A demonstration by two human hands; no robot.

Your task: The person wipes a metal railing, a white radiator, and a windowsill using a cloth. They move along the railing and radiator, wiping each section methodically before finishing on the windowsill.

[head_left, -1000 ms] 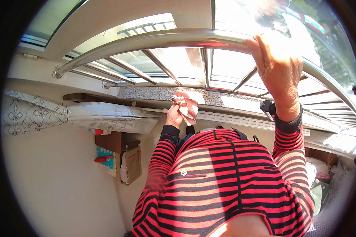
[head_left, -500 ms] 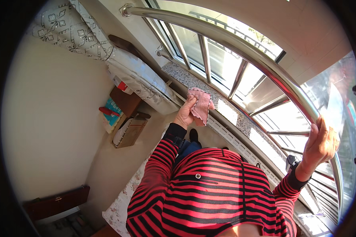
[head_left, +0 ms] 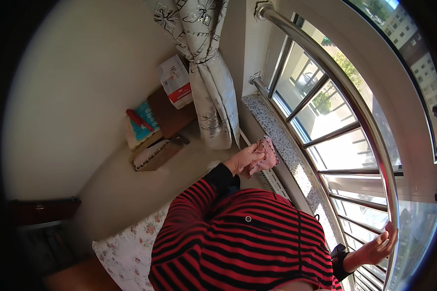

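Note:
A pink cloth (head_left: 268, 154) with a dark-and-light edging is pinched in my left hand (head_left: 247, 160), which is closed on it. It hangs in front of me, close to the speckled stone windowsill (head_left: 264, 119). On the right, my right hand (head_left: 376, 248) is at the curved metal railing (head_left: 391, 194), its fingers curled against the top tube. Part of that grip is turned away from view.
A patterned curtain (head_left: 213, 97) hangs left of the window. Beyond it stand a cardboard box (head_left: 175, 77) and a turquoise package with a red object (head_left: 140, 120). A flowered bed cover (head_left: 131, 242) lies behind me at left. A white radiator (head_left: 275, 186) runs under the sill.
The view has turned toward the left, and the curtain and box show more fully. My right hand sits lower along the railing in the picture. The cloth is still in my left hand.

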